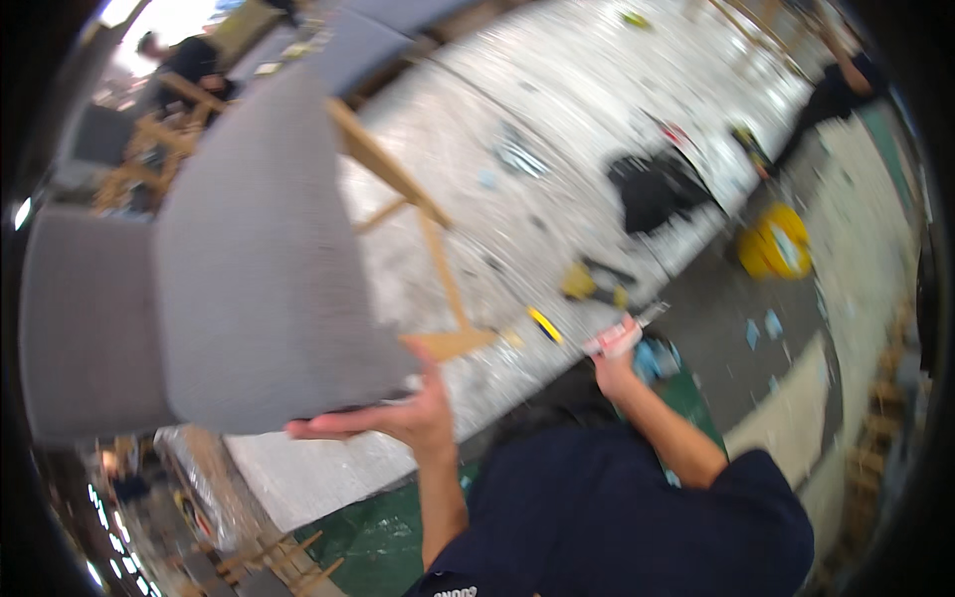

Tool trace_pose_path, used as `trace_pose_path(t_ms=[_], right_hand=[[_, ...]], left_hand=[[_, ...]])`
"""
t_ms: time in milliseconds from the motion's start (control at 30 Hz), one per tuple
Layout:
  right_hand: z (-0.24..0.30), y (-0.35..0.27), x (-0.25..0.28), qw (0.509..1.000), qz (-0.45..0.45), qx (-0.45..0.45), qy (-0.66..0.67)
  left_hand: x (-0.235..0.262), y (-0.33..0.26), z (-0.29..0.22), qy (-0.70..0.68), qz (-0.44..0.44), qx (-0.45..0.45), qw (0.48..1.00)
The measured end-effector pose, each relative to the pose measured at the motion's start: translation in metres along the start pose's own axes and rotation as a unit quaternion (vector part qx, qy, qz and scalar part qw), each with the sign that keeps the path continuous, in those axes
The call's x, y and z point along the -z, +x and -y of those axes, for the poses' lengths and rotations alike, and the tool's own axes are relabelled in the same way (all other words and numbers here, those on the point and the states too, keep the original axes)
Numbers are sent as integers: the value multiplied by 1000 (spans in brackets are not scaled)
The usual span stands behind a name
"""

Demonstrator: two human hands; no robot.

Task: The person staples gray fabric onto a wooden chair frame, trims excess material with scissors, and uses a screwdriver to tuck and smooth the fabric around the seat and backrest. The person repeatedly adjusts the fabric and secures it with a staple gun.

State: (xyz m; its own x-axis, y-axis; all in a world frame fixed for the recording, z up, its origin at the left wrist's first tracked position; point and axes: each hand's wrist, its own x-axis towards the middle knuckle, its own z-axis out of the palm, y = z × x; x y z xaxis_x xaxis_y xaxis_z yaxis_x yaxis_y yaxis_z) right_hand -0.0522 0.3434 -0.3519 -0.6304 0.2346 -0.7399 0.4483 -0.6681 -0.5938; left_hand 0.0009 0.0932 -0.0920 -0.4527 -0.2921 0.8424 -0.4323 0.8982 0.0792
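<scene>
A grey upholstered chair [264, 259] with pale wooden legs [445, 269] is tipped over on the left side of the view. My left hand [403, 413] grips the near edge of its seat, fingers stretched along the underside and thumb up by a leg. My right hand [617, 353], apart from the chair, is closed round a red-and-white tool [609, 340]. A thin metallic end sticks out beyond the fingers; blur hides its exact kind. Between the hands, a yellow cutter knife [545, 325] lies on the plastic-covered table [398, 289]. A yellow-and-black power tool [597, 283] lies just beyond.
Farther along the table are a black bag or cloth [657, 189] and a clear packet [519, 156]. On the floor to the right stands a yellow bucket [774, 244] near blue scraps. One person [846, 90] works at far right, another [189, 70] at far left.
</scene>
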Motion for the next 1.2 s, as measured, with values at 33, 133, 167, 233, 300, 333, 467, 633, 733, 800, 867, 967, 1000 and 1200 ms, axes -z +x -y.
trace_pose_path(t_ms=[33,133,167,233,300,333,467,633,733,800,867,967,1000,1200], right_hand=[[2,9,17,998,-22,-15,-58],[5,40,65,958,37,-36,-281],[-7,51,74,914,81,-18,-397],[-19,60,66,777,44,116,-617],[-18,58,35,728,77,102,-673],[-28,68,31,710,79,125,-689],[-63,128,10,692,136,186,-684],[-78,141,-53,593,166,449,-648],[-93,144,-86,541,347,435,-631],[-116,144,-104,506,448,399,-620],[-146,142,-123,410,526,364,-650],[-214,179,-122,388,575,331,-639],[-228,170,-134,355,551,269,-706],[-244,157,-157,253,505,304,-767]], left_hand=[[-6,-3,9,-22,-25,-31,999],[-14,-4,14,-39,-20,-80,996],[-13,4,16,-48,-4,-84,995],[-9,13,23,-85,25,-77,993],[4,14,39,-82,50,-64,993],[15,11,48,-58,59,-59,995],[63,-27,96,-23,114,0,993],[94,-92,102,-64,142,121,980],[98,-74,58,17,117,162,980],[104,-66,37,59,127,185,973],[103,-63,16,47,104,161,980],[103,-70,-2,-305,-57,353,882],[105,-69,-5,-277,-42,378,883],[87,-34,2,-244,-63,480,840]])
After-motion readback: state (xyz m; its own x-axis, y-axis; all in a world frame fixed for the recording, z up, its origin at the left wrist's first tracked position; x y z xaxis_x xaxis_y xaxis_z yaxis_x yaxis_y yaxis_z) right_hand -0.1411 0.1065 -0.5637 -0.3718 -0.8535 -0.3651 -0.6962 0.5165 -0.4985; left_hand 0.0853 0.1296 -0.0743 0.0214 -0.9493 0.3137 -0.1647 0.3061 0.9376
